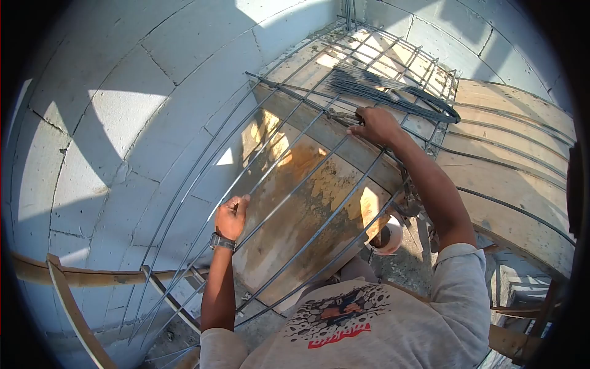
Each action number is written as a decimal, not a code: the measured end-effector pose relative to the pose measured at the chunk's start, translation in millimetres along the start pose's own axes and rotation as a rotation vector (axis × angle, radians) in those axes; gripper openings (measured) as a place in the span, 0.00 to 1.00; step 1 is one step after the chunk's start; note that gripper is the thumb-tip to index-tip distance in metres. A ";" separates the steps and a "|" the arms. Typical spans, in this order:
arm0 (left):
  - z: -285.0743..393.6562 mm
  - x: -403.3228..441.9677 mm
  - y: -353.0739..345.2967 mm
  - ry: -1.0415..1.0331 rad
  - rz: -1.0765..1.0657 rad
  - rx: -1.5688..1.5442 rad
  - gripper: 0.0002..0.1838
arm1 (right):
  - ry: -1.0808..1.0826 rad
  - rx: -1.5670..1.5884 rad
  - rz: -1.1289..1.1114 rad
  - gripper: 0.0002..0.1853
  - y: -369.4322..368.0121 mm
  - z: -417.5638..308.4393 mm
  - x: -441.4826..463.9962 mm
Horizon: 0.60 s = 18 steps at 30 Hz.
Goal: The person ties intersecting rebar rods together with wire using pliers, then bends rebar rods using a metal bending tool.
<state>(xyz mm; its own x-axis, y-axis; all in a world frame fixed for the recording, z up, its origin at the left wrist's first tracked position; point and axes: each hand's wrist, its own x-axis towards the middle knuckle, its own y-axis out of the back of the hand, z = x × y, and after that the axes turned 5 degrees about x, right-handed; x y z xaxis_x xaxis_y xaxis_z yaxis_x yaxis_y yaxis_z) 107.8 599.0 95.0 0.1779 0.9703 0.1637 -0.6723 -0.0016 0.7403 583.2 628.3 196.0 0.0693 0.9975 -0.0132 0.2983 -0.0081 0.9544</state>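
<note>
My left hand (230, 218), with a watch (222, 242) on the wrist, is closed around one of the long steel rebars (270, 166) slanting down toward me. My right hand (376, 127) is at the grid's near crossbar, fingers curled in. Something dark and narrow (338, 115) shows beside its fingertips, but what the fingers grip is hidden. Just beyond that hand, a looped bundle of thin tie wire (375, 91) lies across the rebar grid (362, 55). Under the long bars is a stained formwork panel (301, 203).
Pale block walls (123, 135) rise on the left and behind. On the right, plywood decking (491, 160) carries more bars. A bucket (388, 237) is below my right arm. Wooden slats (80, 320) stand at lower left. Rebar ends stick out at lower left.
</note>
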 end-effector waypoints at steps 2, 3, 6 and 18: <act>13.0 -3.3 0.3 -0.004 0.021 0.018 0.25 | -0.016 -0.014 0.072 0.35 17.4 9.2 6.0; 17.9 -3.7 2.0 -0.002 0.029 0.031 0.24 | -0.053 -0.019 0.094 0.35 40.2 13.6 10.4; 16.6 -4.7 2.3 0.059 -0.029 0.039 0.21 | -0.046 -0.104 0.067 0.34 62.7 52.6 22.6; 7.0 4.9 1.0 0.251 -0.047 -0.298 0.06 | 0.335 0.053 -0.020 0.37 106.1 41.7 101.6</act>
<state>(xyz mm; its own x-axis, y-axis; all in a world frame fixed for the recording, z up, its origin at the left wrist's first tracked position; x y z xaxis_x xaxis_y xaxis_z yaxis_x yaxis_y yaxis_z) 113.0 602.1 101.1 0.0570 0.9967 -0.0583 -0.8536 0.0790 0.5149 661.5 725.9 283.5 -0.2514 0.9649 0.0755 0.3465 0.0169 0.9379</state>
